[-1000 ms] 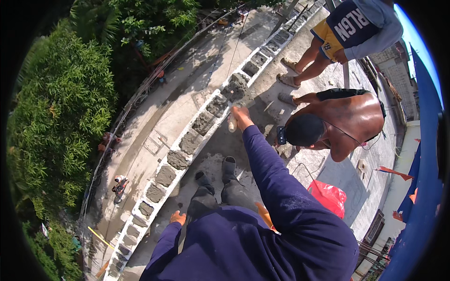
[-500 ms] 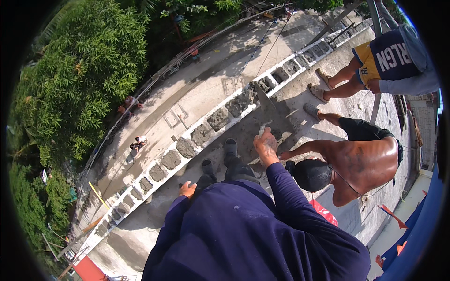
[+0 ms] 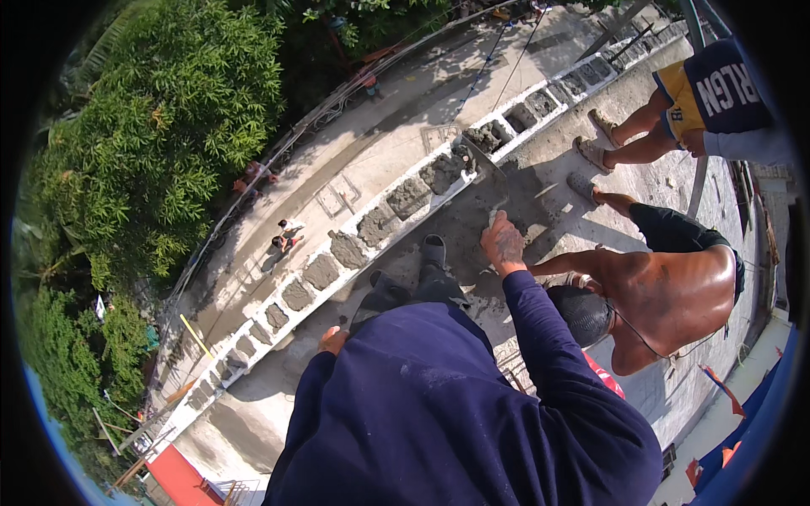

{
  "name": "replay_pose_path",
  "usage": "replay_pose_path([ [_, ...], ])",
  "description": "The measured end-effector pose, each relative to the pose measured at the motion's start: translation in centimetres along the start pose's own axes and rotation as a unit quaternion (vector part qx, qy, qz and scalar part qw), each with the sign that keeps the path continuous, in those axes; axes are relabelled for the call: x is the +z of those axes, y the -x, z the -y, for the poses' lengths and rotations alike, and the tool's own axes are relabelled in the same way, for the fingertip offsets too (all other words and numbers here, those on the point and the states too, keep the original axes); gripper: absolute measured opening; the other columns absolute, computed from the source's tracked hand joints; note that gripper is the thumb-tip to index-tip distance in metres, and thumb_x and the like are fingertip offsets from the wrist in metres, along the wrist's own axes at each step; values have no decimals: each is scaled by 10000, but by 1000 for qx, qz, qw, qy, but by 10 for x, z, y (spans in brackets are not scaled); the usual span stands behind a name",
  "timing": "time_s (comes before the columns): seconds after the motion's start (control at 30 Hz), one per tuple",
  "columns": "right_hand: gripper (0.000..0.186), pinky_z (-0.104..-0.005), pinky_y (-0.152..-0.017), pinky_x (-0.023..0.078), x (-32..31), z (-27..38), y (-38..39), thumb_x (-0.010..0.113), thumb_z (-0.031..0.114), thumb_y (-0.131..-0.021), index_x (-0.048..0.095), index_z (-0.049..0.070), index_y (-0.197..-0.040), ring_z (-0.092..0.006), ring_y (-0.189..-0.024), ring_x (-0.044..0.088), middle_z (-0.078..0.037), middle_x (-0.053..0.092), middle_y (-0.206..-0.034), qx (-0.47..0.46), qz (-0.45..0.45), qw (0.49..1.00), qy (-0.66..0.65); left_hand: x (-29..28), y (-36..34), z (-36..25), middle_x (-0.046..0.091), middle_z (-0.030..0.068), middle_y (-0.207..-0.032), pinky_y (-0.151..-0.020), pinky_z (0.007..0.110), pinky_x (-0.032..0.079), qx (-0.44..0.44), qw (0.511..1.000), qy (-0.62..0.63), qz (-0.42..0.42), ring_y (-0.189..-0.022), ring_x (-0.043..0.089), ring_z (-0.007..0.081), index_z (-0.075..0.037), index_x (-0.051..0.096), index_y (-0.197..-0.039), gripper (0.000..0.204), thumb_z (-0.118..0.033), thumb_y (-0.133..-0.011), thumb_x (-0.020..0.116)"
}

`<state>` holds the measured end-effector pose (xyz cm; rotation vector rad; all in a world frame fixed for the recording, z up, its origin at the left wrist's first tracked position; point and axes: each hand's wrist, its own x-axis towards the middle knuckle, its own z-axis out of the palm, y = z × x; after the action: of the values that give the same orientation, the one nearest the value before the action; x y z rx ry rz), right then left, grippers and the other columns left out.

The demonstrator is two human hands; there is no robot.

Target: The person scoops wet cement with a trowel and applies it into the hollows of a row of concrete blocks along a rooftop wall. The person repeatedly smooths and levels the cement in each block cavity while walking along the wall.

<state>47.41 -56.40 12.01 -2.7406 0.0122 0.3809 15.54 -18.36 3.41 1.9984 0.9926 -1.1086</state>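
Note:
My right hand (image 3: 504, 244) is closed round the handle of a trowel (image 3: 487, 160). The trowel's pointed grey blade reaches over the near edge of a hollow-block wall (image 3: 396, 232), its tip at the mortar (image 3: 441, 174) in a block core. Grey mortar fills several other cores in the row, with rough tops. My left hand (image 3: 333, 340) hangs low beside my left thigh. Its fingers are partly hidden by the sleeve and look loosely apart, with nothing visible in them.
A shirtless co-worker (image 3: 666, 295) bends close by my right arm, one arm reaching toward the floor. Another person (image 3: 709, 101) stands farther right beside the wall. Beyond the wall, a street (image 3: 337, 211) with people lies far below. Trees (image 3: 152, 143) stand at the left.
The whole view has shifted, so the wall sits higher and farther right. My right hand still grips the trowel, with its tip still at the wall. The bent co-worker's head has turned slightly.

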Motion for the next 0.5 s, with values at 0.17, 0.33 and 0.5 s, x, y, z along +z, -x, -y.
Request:
replay_pose_path([
  [0.17, 285, -473, -685, 476, 0, -9, -7, 560, 221, -774, 512, -14, -929, -394, -786, 607, -218, 626, -806, -7, -43, 999, 29, -22, -15, 46, 507, 154, -1254, -970, 371, 371, -1, 998, -66, 20, -1175, 460, 304, -99, 489, -1253, 626, -498, -774, 552],
  [0.33, 374, -439, -821, 457, -22, -23, -5, 570, 273, -750, 599, -8, -996, -383, -940, 585, -237, 613, -987, 59, -86, 994, -35, -39, -25, 80, 526, 163, -1232, -968, 363, 375, 18, 998, -54, -11, -1159, 479, 304, -31, 507, -1220, 617, -458, -781, 583],
  [0.5, 495, -418, -875, 438, -63, -42, -52, 601, 289, -697, 580, -24, -1079, -381, -1010, 561, -233, 600, -1052, 42, -78, 995, -50, -51, -47, 95, 541, 164, -1214, -969, 359, 372, 19, 999, 13, -34, -1146, 493, 296, -14, 530, -1190, 582, -431, -787, 589],
])
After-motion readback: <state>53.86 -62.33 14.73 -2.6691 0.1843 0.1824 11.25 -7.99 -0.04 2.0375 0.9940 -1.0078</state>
